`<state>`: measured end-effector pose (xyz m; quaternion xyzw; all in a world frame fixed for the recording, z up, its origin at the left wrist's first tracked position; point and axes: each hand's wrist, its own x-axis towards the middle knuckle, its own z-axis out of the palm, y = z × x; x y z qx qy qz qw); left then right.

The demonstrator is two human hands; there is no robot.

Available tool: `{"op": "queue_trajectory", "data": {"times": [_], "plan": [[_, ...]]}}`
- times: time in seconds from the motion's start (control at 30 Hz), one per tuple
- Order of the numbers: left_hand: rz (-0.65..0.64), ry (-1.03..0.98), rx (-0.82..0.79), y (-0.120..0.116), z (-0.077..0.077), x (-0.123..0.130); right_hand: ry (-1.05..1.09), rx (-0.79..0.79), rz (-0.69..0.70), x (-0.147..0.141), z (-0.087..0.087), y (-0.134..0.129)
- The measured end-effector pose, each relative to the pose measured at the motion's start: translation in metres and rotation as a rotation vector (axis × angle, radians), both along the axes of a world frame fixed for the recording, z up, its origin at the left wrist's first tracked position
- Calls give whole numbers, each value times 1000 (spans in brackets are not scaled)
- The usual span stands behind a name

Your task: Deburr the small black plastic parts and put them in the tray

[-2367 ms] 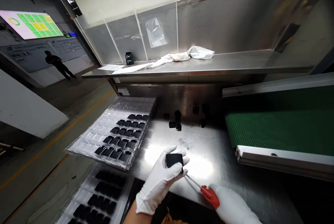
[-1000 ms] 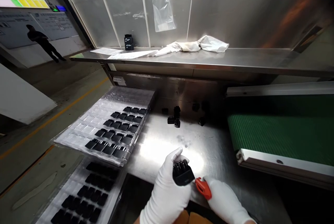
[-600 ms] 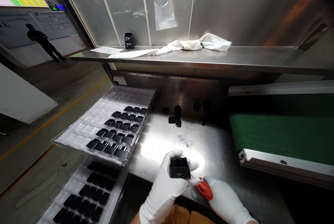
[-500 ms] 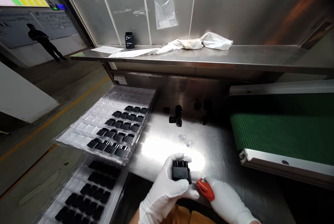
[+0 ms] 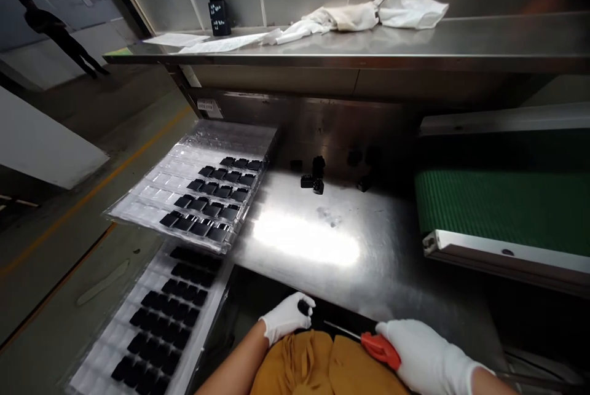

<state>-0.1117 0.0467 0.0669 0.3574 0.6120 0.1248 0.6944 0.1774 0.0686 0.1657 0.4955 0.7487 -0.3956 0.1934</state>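
My left hand [image 5: 286, 318] in a white glove sits at the near edge of the steel table, its fingers closed on a black plastic block [image 5: 304, 307]. The block is mostly hidden by the fingers and blends into the dark surface behind it. My right hand [image 5: 426, 349], also gloved, grips a red-handled screwdriver [image 5: 380, 349], whose thin shaft points left towards the block without touching it. Just below both hands is my mustard-coloured lap [image 5: 299, 364]. Several small black parts [image 5: 313, 181] stand far from my hands, at the back of the steel table [image 5: 369, 278].
To the left, a plastic tray [image 5: 157, 198] and a lower one [image 5: 198, 333] hold rows of black pieces. A green conveyor belt [image 5: 498, 211] runs on the right. A steel shelf [image 5: 415, 45] above carries a white cloth [image 5: 369, 14], papers [image 5: 216, 43] and a black cup [image 5: 219, 14].
Both hands have dropped towards my lap and moved apart, taking the block and screwdriver with them. The block no longer shows its full face. The whole scene sits higher in the view.
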Motion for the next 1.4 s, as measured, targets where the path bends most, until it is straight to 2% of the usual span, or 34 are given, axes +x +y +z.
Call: {"op": "queue_trajectory", "data": {"times": [0.1, 0.23, 0.43, 0.63, 0.77, 0.93, 1.17, 1.4], "plan": [[11, 6, -6, 2, -24, 9, -49, 14, 7, 0, -4, -1], [10, 44, 24, 2, -37, 16, -34, 3, -20, -2, 0, 2], [32, 45, 91, -1, -33, 23, -60, -19, -83, -3, 4, 1], [96, -16, 58, -2, -28, 18, -51, -33, -75, 0, -6, 1], [173, -47, 20, 0, -27, 16, -4, -47, -67, -3, -5, 2], [339, -155, -90, 2, -22, 13, 14, -36, -41, -7, -2, -1], [757, -320, -289, -1, -8, 7, 19, -25, -35, -8, -5, -5], [1030, -443, -549, 8, 4, 12, 12, -5, -27, -11, -2, -1]]}}
